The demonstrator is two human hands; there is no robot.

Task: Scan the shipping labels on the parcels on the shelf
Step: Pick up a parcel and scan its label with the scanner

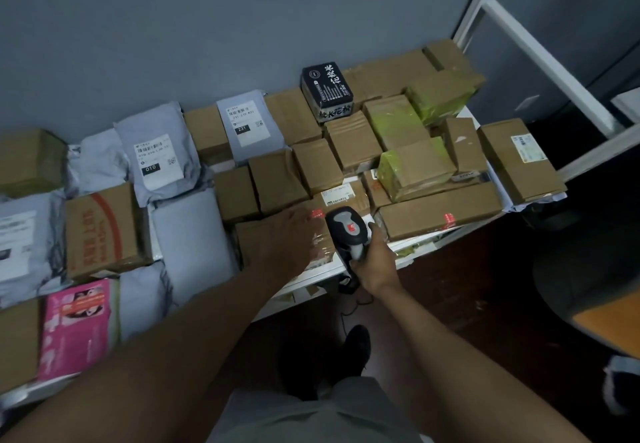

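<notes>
Right hand (375,262) around black-grey scanner (348,229).

Seen from above, a person with bare forearms, left hand (289,238) and right hand (375,257) ungloved, wears grey shorts (311,415) and a dark shoe (356,344).

Well beyond the fingers, one grey mailer's label (152,162) read "010", another's label (247,127) "231"; the remaining print was too blurred.

Grey wall (207,26), dark floor (485,286)
</notes>
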